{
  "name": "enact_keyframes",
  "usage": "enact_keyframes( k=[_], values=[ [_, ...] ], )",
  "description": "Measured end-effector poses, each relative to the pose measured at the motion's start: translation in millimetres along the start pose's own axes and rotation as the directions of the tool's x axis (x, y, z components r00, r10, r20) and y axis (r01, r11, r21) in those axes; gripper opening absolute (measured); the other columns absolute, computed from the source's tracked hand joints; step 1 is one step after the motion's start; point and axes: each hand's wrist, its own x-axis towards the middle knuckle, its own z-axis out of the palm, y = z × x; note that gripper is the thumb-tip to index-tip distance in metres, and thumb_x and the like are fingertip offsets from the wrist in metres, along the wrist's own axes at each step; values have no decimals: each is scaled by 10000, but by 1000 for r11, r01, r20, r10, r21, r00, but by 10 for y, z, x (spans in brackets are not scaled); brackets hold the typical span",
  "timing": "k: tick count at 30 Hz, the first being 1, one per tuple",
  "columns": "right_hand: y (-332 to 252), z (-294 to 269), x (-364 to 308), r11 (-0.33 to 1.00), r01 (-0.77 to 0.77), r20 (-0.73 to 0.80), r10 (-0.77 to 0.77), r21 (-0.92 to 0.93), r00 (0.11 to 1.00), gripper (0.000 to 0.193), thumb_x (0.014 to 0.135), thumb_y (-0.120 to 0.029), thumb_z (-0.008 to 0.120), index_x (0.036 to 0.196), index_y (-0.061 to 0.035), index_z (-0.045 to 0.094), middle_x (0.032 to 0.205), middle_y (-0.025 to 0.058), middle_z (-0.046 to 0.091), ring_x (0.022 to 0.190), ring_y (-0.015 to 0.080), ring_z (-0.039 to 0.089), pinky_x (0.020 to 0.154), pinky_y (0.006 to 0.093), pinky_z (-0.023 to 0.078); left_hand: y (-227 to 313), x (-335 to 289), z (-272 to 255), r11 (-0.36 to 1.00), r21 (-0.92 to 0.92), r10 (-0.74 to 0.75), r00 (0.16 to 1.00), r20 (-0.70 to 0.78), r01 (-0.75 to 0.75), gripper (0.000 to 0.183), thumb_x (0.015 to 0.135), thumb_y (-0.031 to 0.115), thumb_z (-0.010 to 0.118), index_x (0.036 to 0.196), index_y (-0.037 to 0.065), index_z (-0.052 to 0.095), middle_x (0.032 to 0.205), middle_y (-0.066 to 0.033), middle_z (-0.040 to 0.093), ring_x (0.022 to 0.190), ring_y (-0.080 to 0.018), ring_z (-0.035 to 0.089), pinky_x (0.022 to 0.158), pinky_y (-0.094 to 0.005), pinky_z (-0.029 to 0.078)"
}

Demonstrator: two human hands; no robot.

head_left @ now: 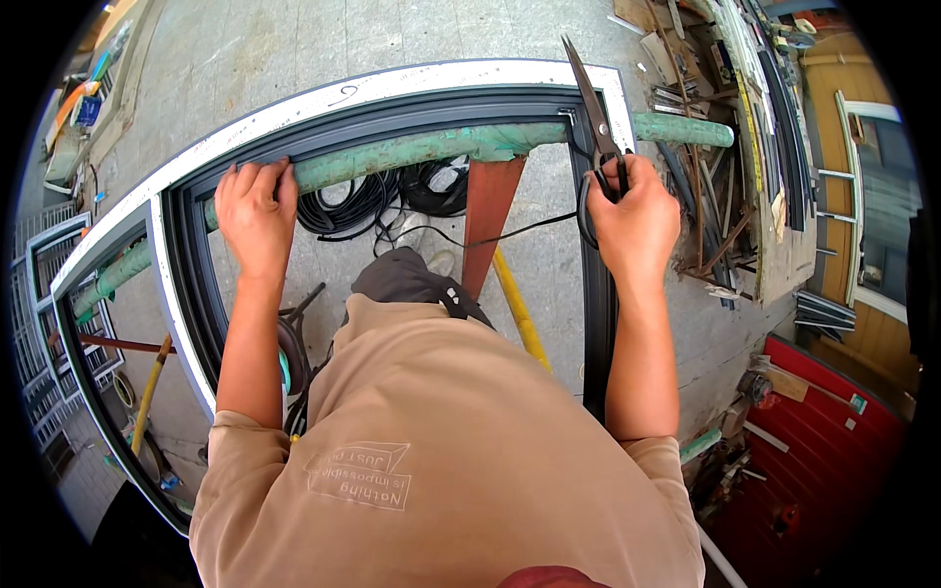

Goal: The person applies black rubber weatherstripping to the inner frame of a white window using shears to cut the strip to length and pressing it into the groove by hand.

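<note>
A large metal window frame point(392, 90), white on its outer face and dark grey inside, lies before me across a green-painted pipe point(412, 157). At its left inner edge is my left hand point(257, 216), fingers curled against the dark grooves and fingertips hidden. My right hand point(635, 218) is closed around the black handles of a pair of scissors point(594, 98) near the right corner. The blades point away from me, slightly parted. A thin black strip point(520, 231) runs from near that hand to black coils point(348, 208) on the ground.
A rust-red metal leg point(490, 220) and a yellow bar point(521, 309) stand below the frame. Scrap metal lengths point(701, 196) lie piled at right, beyond them a red panel point(804, 451). More frames point(49, 333) lean at far left.
</note>
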Motion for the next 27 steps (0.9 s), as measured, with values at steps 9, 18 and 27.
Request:
enact_keyframes(
  k=[9,18,27],
  values=[
    [-10,25,8,1000,-4,-3,4,-30,1000,271,875,-307,899,1035,-141,756,903,55,827,857,327,803,788,448,605,64,93,42,992,-123,43,999,-1,-43,121,881,102,868,991,114,821,941,-28,752,871,-270,689,848,-412,533],
    [46,7,9,999,46,-8,-47,-23,999,246,919,-235,875,1038,-73,735,900,85,796,821,301,782,763,405,585,65,0,190,993,-118,11,997,-79,-20,143,844,115,869,970,151,811,879,-5,669,840,-263,643,803,-414,517],
    [63,-11,-17,998,51,-36,-52,-45,998,242,913,-234,874,1040,-76,743,914,98,806,848,314,792,782,414,593,530,98,250,926,-364,89,994,-58,-104,224,834,56,850,1040,124,795,1049,-15,752,964,-261,701,865,-408,535]
  ],
)
